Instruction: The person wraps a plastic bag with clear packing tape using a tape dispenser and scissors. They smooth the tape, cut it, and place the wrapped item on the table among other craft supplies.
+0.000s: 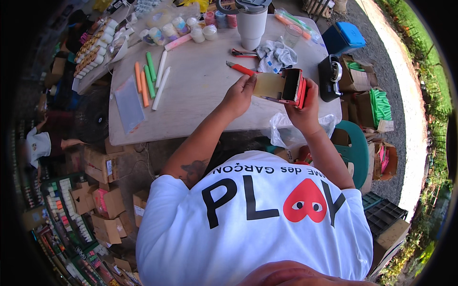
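Observation:
A small red box with a dark open end is in my right hand, whose fingers wrap its side. Its opening faces left, toward a flat, pale yellowish piece that my left hand pinches at its left end between thumb and fingers. The piece's right end meets the box opening; how far it reaches inside is hidden. Just beyond it lies a red-handled cutter, with a second red cutter farther back. A crumpled white-and-blue cloth rests beside them.
On the white table are orange, green and white candle-like sticks, a clear plastic sleeve, a white tumbler and several small cups. A black tape dispenser stands at the right edge, near a blue cooler.

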A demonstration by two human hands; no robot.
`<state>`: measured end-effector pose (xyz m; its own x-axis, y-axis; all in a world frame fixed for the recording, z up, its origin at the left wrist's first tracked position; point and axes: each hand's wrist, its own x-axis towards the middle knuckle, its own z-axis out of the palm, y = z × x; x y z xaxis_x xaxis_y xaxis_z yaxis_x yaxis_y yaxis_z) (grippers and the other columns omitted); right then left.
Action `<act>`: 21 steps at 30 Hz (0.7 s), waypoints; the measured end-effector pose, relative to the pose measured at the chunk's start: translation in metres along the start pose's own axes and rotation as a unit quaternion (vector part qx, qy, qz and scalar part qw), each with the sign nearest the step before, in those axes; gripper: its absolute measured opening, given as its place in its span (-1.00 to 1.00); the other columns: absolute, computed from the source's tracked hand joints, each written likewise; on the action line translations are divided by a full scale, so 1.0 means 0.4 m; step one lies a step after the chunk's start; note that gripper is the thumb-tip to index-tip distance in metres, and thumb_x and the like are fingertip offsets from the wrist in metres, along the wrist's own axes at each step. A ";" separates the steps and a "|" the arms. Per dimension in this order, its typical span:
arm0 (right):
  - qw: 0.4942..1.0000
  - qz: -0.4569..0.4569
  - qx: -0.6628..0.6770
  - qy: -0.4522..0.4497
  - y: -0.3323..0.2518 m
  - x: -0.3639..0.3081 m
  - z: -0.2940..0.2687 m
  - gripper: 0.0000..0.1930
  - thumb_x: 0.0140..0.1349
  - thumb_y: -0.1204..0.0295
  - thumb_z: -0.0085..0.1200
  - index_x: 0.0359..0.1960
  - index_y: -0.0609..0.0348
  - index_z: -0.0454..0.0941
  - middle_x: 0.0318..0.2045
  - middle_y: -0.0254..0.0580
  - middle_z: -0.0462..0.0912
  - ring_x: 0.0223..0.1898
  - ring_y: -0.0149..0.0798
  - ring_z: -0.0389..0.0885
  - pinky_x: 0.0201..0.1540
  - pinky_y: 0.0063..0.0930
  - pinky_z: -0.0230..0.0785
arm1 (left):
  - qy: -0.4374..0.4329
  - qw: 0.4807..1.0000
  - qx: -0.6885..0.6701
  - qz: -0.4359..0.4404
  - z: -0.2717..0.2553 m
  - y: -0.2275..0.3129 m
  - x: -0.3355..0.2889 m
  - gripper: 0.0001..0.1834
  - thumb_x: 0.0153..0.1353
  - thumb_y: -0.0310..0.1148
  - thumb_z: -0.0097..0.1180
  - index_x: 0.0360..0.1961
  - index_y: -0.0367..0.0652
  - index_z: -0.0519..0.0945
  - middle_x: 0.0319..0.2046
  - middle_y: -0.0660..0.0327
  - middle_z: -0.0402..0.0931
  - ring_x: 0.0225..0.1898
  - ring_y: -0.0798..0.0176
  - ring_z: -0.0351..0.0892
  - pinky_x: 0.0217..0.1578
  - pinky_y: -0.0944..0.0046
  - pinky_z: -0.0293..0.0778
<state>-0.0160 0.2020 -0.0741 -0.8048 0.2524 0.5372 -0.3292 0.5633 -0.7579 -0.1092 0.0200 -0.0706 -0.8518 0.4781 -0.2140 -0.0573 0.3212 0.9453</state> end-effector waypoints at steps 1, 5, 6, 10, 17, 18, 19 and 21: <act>1.000 0.010 0.003 -0.004 0.002 -0.005 -0.004 -0.31 -0.16 0.67 0.27 0.07 0.29 0.20 -0.13 -0.04 0.45 -0.11 -0.15 0.52 -0.03 -0.39 0.37 | 0.004 1.000 0.007 0.005 0.008 0.001 -0.002 -0.50 0.42 0.02 -0.28 -0.12 -0.24 0.47 -0.36 0.11 0.56 -0.34 0.26 0.51 -0.21 0.29 0.41; 1.000 0.021 0.000 -0.007 0.020 -0.004 -0.022 -0.31 -0.15 0.65 0.29 0.07 0.29 0.20 -0.14 -0.04 0.45 -0.12 -0.16 0.52 -0.04 -0.40 0.37 | -0.009 0.999 -0.030 0.025 0.020 0.004 0.007 -0.62 0.43 -0.12 -0.22 -0.17 -0.25 0.46 -0.40 0.14 0.53 -0.35 0.32 0.47 -0.23 0.30 0.39; 1.000 0.021 -0.002 -0.008 0.025 -0.001 -0.028 -0.31 -0.15 0.65 0.30 0.07 0.29 0.20 -0.15 -0.04 0.45 -0.12 -0.16 0.52 -0.04 -0.40 0.37 | -0.005 0.999 -0.027 0.026 0.026 -0.003 0.010 -0.62 0.43 -0.12 -0.22 -0.19 -0.25 0.46 -0.43 0.16 0.51 -0.38 0.33 0.44 -0.26 0.30 0.38; 0.999 0.027 -0.021 -0.026 0.046 0.005 -0.055 -0.32 -0.14 0.58 0.33 0.05 0.31 0.22 -0.16 0.03 0.45 -0.16 -0.02 0.53 -0.08 -0.33 0.39 | 0.031 0.996 0.002 0.083 0.054 -0.018 0.007 -0.70 0.41 -0.22 -0.16 -0.32 -0.25 0.43 -0.56 0.21 0.39 -0.49 0.39 0.32 -0.39 0.30 0.34; 0.995 0.014 -0.041 -0.093 0.023 0.012 -0.106 -0.31 -0.17 0.55 0.30 0.06 0.30 0.23 -0.14 0.11 0.46 -0.10 0.14 0.46 -0.03 -0.20 0.34 | 0.060 0.989 0.020 0.137 0.071 -0.003 -0.037 -0.71 0.38 -0.26 -0.10 -0.45 -0.22 0.37 -0.61 0.25 0.35 -0.55 0.41 0.30 -0.47 0.32 0.31; 0.994 0.027 -0.035 -0.104 0.019 0.010 -0.112 -0.31 -0.17 0.55 0.29 0.07 0.29 0.23 -0.14 0.11 0.46 -0.10 0.15 0.46 -0.02 -0.19 0.34 | 0.045 0.993 -0.013 0.109 0.074 -0.009 -0.041 -0.68 0.38 -0.22 -0.09 -0.46 -0.20 0.37 -0.62 0.27 0.33 -0.55 0.42 0.29 -0.47 0.33 0.29; 0.993 0.043 -0.016 -0.106 0.019 0.007 -0.120 -0.30 -0.19 0.55 0.26 0.07 0.26 0.24 -0.14 0.11 0.45 -0.10 0.16 0.45 -0.02 -0.18 0.34 | 0.030 0.995 -0.047 0.082 0.079 -0.014 -0.046 -0.65 0.38 -0.17 -0.08 -0.48 -0.18 0.37 -0.63 0.30 0.31 -0.56 0.42 0.28 -0.47 0.35 0.28; 0.991 0.069 -0.007 -0.111 0.021 -0.011 -0.134 -0.30 -0.21 0.55 0.26 0.08 0.25 0.25 -0.12 0.11 0.46 -0.07 0.14 0.46 0.01 -0.19 0.33 | -0.044 0.977 -0.209 -0.012 0.092 -0.021 -0.053 -0.59 0.37 -0.04 -0.09 -0.48 -0.14 0.37 -0.64 0.35 0.24 -0.56 0.44 0.25 -0.47 0.37 0.26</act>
<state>0.0111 0.2478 -0.0630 -0.9313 0.1487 0.3326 -0.2029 0.5463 -0.8126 -0.0715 0.0373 -0.0831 -0.8009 0.5484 -0.2403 -0.2999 -0.0201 0.9538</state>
